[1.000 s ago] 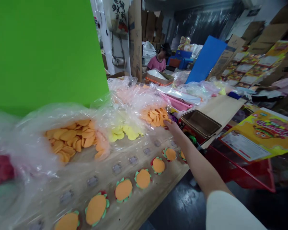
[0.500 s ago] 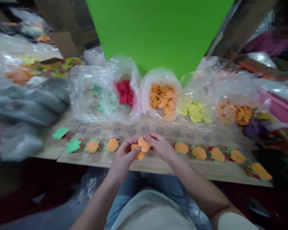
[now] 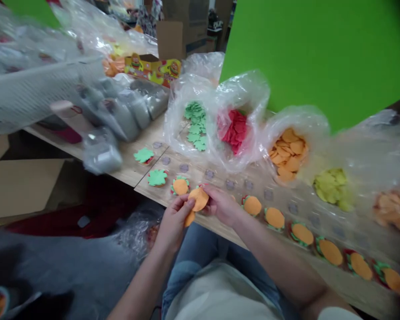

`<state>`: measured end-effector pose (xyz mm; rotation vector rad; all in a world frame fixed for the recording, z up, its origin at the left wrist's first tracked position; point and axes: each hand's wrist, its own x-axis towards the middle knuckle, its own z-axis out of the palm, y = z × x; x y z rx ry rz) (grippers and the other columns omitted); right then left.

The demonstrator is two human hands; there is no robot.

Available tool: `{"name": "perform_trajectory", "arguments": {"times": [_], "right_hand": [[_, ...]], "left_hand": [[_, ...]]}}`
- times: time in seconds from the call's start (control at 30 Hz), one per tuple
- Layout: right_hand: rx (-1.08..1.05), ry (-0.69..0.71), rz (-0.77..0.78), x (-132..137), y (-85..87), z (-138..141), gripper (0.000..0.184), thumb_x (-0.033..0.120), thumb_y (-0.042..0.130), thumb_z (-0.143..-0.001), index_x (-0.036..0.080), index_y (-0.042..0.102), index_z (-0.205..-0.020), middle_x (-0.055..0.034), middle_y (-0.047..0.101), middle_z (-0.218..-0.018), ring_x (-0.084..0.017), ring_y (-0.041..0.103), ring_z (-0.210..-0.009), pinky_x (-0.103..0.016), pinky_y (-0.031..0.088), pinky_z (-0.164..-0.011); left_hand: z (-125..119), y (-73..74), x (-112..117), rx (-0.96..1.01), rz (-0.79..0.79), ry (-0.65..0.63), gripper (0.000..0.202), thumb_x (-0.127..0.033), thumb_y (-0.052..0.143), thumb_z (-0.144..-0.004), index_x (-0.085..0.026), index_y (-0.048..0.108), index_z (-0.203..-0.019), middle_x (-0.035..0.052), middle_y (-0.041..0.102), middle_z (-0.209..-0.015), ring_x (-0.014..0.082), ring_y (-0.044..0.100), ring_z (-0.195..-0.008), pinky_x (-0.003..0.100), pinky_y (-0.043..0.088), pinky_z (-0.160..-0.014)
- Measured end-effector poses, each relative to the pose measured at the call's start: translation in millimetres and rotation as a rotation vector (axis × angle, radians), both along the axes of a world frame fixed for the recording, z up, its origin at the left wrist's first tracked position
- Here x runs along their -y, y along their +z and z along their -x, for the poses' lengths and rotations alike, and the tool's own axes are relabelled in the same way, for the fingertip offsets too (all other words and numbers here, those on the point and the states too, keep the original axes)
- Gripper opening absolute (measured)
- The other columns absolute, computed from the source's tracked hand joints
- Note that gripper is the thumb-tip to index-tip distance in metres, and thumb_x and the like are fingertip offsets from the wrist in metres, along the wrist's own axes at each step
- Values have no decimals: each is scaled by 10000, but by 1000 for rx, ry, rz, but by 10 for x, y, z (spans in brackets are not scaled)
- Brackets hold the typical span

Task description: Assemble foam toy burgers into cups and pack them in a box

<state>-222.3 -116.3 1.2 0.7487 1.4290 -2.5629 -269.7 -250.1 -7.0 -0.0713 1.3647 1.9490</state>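
Observation:
My left hand [image 3: 172, 221] and my right hand [image 3: 222, 205] meet over the near edge of a wooden board [image 3: 216, 222]. Together they pinch a few orange felt discs [image 3: 197, 201], the top one between both hands' fingertips. On the board runs a row of felt burger stacks [image 3: 275, 218], most topped with orange discs. At the row's left end, two green leaf pieces [image 3: 157, 177] lie uncovered. Behind the board, open plastic bags hold green leaves [image 3: 195, 126], red pieces [image 3: 234, 128], orange discs [image 3: 288, 153] and yellow pieces [image 3: 332, 185].
A green panel [image 3: 320, 53] stands behind the bags. Grey wrapped bundles [image 3: 120, 111] and a printed yellow box [image 3: 150, 69] lie at the left. Flat cardboard [image 3: 20, 186] lies on the floor at the left. My lap [image 3: 213, 284] is under the table edge.
A second ago my right hand reached into the far right bag of orange discs. It came back to my left hand with discs, and my view has swung left along the board.

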Motion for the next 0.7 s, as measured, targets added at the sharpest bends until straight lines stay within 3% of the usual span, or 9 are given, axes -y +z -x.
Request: {"name": "perform_trajectory", "arguments": {"times": [0.13,0.2,0.27,0.33,0.43,0.53,0.7], "right_hand": [[-79,57,-164,107,-38,183,319,330,667,-677,173,542,-925,-12,606,-825,-112,569,-694,-198,441,-543],[-51,57,-200,141,-66,372,315,312,641,-693,169,518,-946,-12,605,-786,-102,564,-636,-195,425,-517],[-51,48,-330,183,-95,640,330,293,614,-710,177,492,-993,3,597,-735,-97,545,-583,-194,399,-489],[-95,70,-529,245,-130,950,347,272,612,-708,189,482,-1018,31,575,-677,-98,532,-570,-199,388,-497],[-169,167,-794,357,-223,1370,327,251,611,-705,203,494,-1007,67,534,-621,-102,521,-579,-217,393,-544],[-235,262,-1024,430,-354,1603,233,232,582,-738,201,529,-963,62,530,-636,-104,515,-595,-228,394,-575],[-351,280,-1450,403,-433,1549,203,263,544,-798,155,589,-963,-66,568,-911,-166,535,-832,-290,417,-755]], "left_hand": [[133,-85,129,48,-32,43,266,-317,671,-682,-155,634,-890,23,664,-817,96,585,-686,173,428,-636],[242,-149,223,31,-13,63,320,-324,660,-694,-156,618,-964,44,665,-877,101,590,-696,181,433,-640],[377,-225,350,-55,54,143,374,-338,646,-704,-162,587,-1029,61,651,-962,120,598,-750,203,444,-674],[521,-298,504,-222,201,267,394,-360,619,-721,-160,566,-1056,76,628,-1022,152,593,-848,242,450,-740],[707,-362,729,-591,554,377,356,-374,566,-755,-155,576,-1035,89,608,-1040,200,560,-963,326,424,-853],[821,-364,849,-976,817,293,331,-338,518,-787,-166,572,-1066,90,585,-1079,220,522,-1040,371,380,-936],[861,-387,793,-1284,945,-56,457,-264,411,-841,-214,382,-1294,67,409,-1346,191,428,-1190,315,397,-948]]}}
